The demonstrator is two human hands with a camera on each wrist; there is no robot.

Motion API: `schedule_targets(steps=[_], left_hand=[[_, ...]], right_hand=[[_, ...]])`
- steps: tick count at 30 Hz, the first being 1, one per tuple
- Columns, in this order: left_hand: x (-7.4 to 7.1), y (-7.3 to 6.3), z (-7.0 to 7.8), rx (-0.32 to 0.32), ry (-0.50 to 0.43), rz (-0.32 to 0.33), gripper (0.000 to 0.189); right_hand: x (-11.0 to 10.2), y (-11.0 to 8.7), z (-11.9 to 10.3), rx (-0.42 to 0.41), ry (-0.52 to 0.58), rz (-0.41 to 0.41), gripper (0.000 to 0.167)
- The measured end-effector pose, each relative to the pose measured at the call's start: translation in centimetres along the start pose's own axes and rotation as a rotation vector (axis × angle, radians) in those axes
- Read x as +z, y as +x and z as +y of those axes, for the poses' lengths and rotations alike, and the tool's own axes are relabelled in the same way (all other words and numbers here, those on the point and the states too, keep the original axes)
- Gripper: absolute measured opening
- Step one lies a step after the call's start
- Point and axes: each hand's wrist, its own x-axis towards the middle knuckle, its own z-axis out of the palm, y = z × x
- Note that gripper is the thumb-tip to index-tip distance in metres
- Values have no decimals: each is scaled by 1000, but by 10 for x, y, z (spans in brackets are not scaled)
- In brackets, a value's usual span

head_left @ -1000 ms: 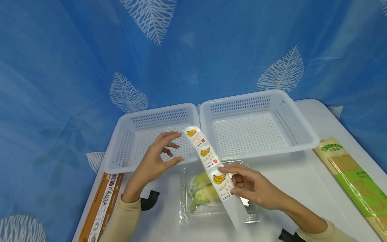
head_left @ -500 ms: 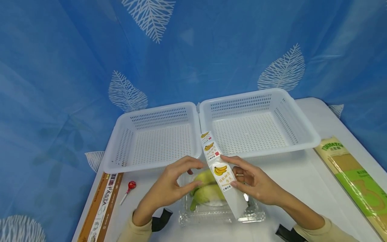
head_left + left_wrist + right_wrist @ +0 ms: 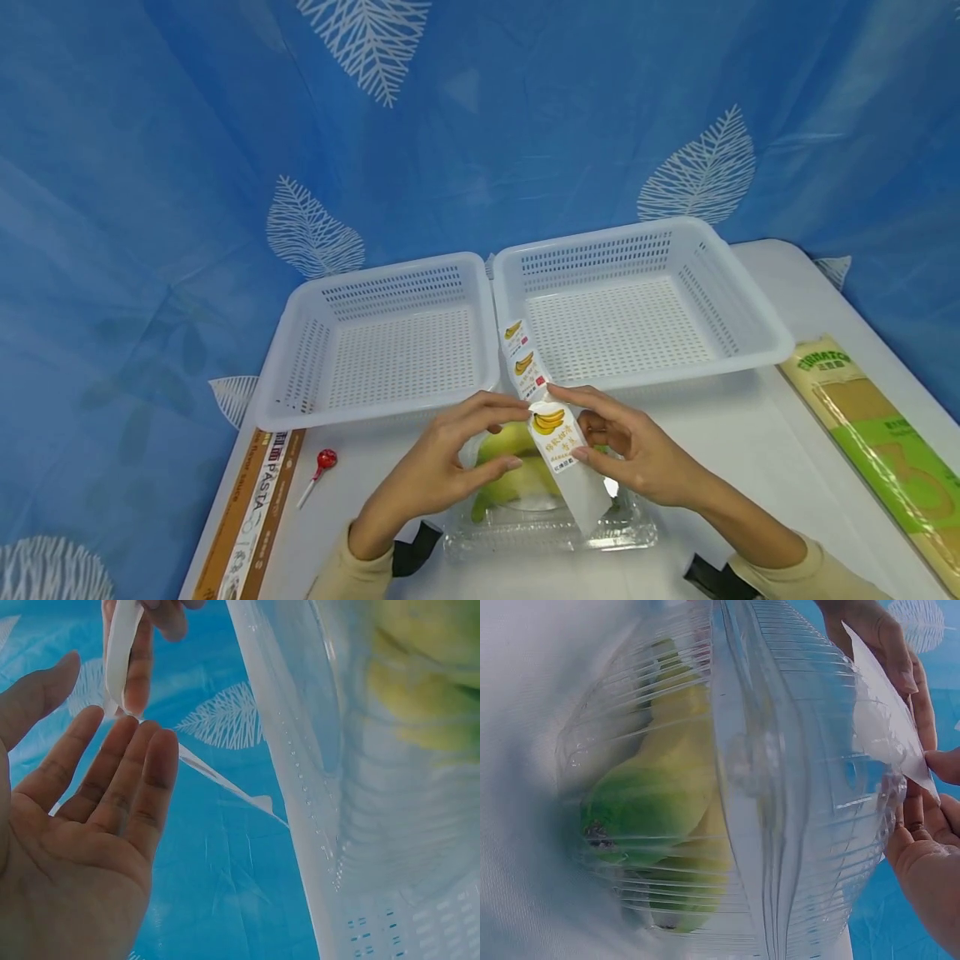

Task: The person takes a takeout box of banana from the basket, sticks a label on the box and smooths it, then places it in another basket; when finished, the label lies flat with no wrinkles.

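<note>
My right hand pinches a white strip of banana stickers between thumb and fingers, in the head view. The strip tilts up toward the baskets, its lower end a blank backing. My left hand has its index fingertip right at the top edge of the nearest sticker, thumb held apart. In the left wrist view the left fingers are extended and slightly bent close to the strip. Under both hands stands a clear plastic box with yellow-green bananas inside, partly hidden by the hands and strip.
Two white perforated baskets stand side by side at the back. A red lollipop and a box marked PASTA lie at left. A long green-and-beige packet lies at right.
My left hand has moved right and down from over the left basket to the strip's edge, uncovering the lollipop. The strip's upper end has shifted right; my right hand still holds it.
</note>
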Motion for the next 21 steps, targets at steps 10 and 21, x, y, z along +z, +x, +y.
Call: schedule_targets(steps=[10, 21], left_hand=[[3, 3, 0, 41, 22, -16, 44], [4, 2, 0, 1, -13, -24, 45]], right_hand=[[2, 0, 2, -11, -27, 13, 65], [1, 0, 5, 12, 46, -10, 68]])
